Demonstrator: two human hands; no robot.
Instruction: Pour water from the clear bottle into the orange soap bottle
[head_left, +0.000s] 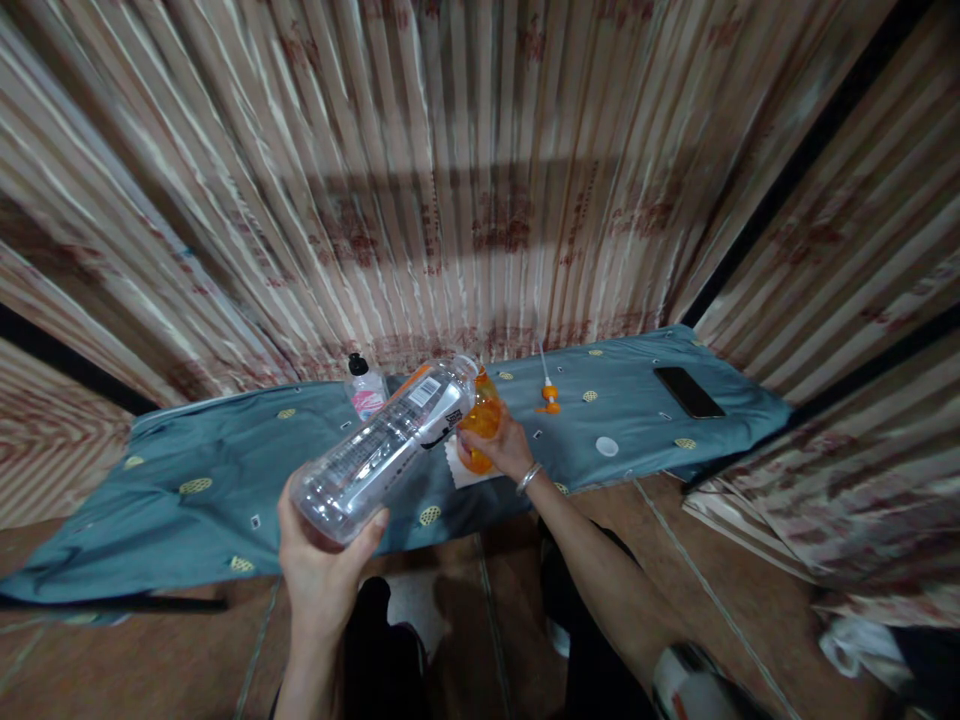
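Observation:
My left hand [326,560] is wrapped round the base of a large clear plastic bottle [375,450], which tilts up to the right. The mouth of that bottle is at the top of an orange translucent bottle [481,420]. Around the orange bottle my right hand [501,445] is closed, holding it over a white cloth or tissue [469,478] on the bench. An orange pump top [551,396] with a clear tube lies to the right. Whether liquid is passing between the bottles cannot be made out.
A small clear bottle with a black cap [366,392] stands behind the large bottle. On the right of the teal-covered bench [150,500] lie a white round cap [607,446] and a black phone [688,391]. Striped curtains [465,180] hang behind.

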